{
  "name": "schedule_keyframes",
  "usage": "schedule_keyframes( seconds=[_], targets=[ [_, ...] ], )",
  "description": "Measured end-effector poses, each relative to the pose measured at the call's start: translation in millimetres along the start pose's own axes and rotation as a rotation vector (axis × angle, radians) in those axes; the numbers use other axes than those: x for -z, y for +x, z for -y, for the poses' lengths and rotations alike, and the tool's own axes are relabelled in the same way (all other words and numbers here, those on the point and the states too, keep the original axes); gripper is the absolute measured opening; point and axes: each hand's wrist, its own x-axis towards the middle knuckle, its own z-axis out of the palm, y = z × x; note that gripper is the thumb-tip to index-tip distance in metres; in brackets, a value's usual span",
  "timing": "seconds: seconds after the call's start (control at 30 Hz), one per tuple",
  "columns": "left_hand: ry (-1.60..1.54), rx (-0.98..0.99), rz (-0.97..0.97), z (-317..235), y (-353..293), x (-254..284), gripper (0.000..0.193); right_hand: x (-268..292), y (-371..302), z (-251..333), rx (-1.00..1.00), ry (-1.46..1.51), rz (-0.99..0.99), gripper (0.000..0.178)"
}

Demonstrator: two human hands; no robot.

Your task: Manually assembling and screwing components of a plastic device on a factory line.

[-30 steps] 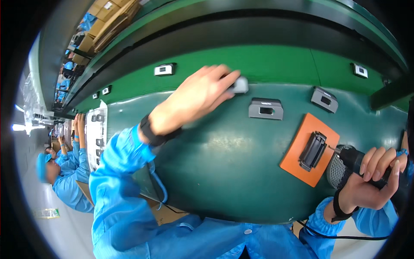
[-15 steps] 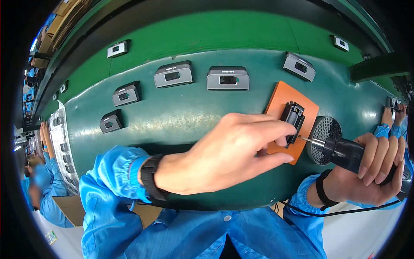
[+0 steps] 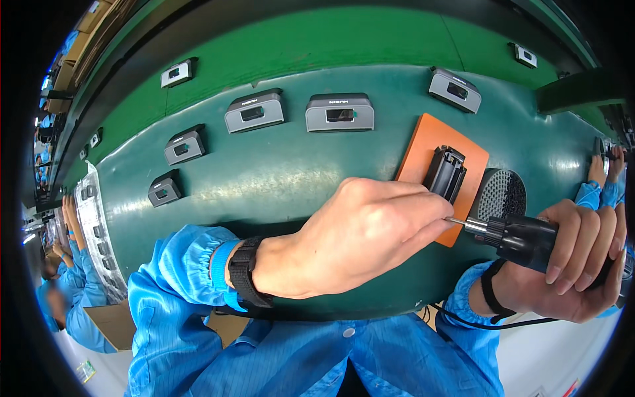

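My right hand is wrapped round a black electric screwdriver, whose thin bit points left. The bit's tip meets the fingertips of my left hand, where thumb and fingers are pinched together. Whatever they pinch, if anything, is hidden. Just beyond those fingers, a black slotted plastic part lies on an orange rectangular pad; my left hand covers its near end. Right of the pad, partly behind the screwdriver, sits a round grey dish with a grid of holes and dark small pieces on its right side.
Several grey-and-black housings with small windows, such as one housing, stand in an arc across the green table. More sit on the green strip behind. A cable hangs below my right wrist. Other people's hands show at both sides.
My left thumb and fingers have closed into a pinch at the bit's tip. The screwdriver has shifted slightly left and down, meeting them. The view has shifted a little.
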Motion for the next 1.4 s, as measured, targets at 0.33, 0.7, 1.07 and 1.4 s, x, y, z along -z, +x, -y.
schedule_keyframes(
  seconds=[0.33,0.7,1.07,1.4],
  targets=[
    [0.071,-0.01,0.041,1,-1,4,0.015,-3,-3,3,-0.1,-0.088,0.042,0.017],
    [0.151,-0.011,0.103,1,-1,7,0.018,-7,0,1,-0.109,-0.132,0.088,0.016],
    [0.171,-0.037,0.086,3,1,5,0.024,27,16,-11,-0.116,0.222,0.376,0.03],
    [0.737,-0.348,0.19,-1,-6,-5,0.036,32,30,-13,0.017,-0.218,0.397,0.025]
  ],
)
